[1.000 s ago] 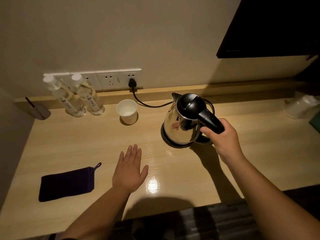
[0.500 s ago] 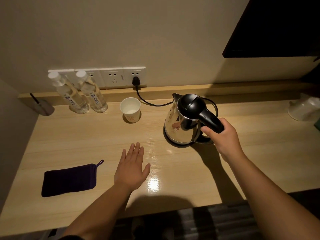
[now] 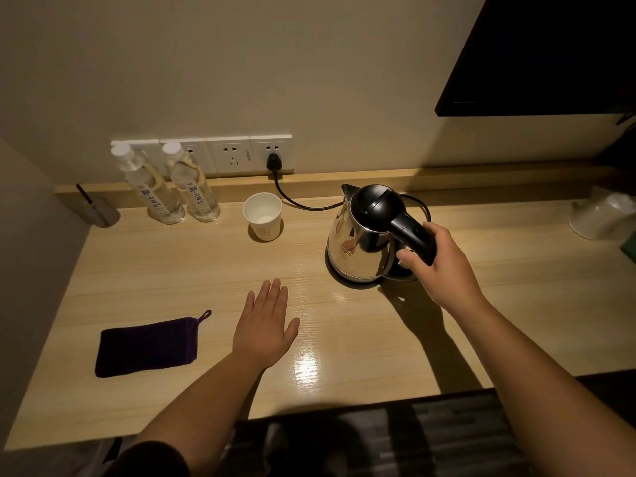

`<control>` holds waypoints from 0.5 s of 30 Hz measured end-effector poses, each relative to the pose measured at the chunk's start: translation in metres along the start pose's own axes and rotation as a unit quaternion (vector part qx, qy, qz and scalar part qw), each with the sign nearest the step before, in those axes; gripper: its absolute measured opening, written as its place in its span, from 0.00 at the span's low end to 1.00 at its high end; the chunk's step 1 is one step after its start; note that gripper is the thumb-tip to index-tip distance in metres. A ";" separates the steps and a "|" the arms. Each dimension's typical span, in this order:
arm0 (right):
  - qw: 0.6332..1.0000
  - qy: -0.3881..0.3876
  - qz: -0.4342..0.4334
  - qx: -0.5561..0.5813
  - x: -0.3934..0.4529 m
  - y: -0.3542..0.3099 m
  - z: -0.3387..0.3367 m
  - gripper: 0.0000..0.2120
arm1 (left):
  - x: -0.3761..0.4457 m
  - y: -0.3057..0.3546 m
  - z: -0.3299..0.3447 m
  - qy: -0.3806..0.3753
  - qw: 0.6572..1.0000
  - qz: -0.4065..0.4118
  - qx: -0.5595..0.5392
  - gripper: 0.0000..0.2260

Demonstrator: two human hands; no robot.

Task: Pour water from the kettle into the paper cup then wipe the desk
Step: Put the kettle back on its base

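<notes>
A steel kettle (image 3: 358,241) with a black lid and handle stands on its black base on the wooden desk (image 3: 344,325). My right hand (image 3: 440,266) is closed around the kettle's handle. A white paper cup (image 3: 262,216) stands upright to the left of the kettle, near the back. A dark purple cloth (image 3: 146,346) lies flat at the front left. My left hand (image 3: 265,327) rests flat on the desk, fingers spread, between the cloth and the kettle, holding nothing.
Two clear water bottles (image 3: 172,187) stand at the back left below a row of wall sockets (image 3: 234,154). The kettle's black cord (image 3: 292,199) runs behind the cup to a socket. A grey object (image 3: 101,211) sits far left; a white container (image 3: 602,215) far right.
My right hand has tightened its hold lower on the kettle's handle. The kettle stays on its base and my left hand stays flat. The view has shifted slightly.
</notes>
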State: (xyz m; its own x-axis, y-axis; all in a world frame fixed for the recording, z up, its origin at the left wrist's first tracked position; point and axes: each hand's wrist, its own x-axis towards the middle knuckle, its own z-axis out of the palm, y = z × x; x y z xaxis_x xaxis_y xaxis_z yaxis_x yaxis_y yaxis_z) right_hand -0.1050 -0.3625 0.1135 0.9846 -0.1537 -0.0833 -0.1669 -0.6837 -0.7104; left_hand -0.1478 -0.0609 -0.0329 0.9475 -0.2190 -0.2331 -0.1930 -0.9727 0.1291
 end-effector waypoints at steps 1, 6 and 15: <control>0.999 0.019 -0.022 -0.037 -0.003 0.001 0.000 0.32 | 0.000 0.001 -0.002 -0.004 1.000 -0.002 0.000 0.32; 0.972 0.075 -0.130 -0.179 -0.018 0.000 0.007 0.35 | 0.002 0.003 -0.012 -0.033 0.999 -0.008 -0.013 0.32; 0.923 0.012 -0.248 -0.294 -0.039 -0.020 0.036 0.33 | -0.010 0.013 -0.027 -0.023 0.999 -0.030 -0.029 0.32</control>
State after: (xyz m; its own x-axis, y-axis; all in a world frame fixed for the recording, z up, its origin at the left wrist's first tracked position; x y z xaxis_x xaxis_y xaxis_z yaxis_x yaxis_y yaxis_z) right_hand -0.1384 -0.3171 0.1058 0.9474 0.2708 0.1704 0.2970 -0.9425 -0.1536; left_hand -0.1527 -0.0698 -0.0028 0.9441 -0.1654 -0.2851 -0.1204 -0.9782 0.1690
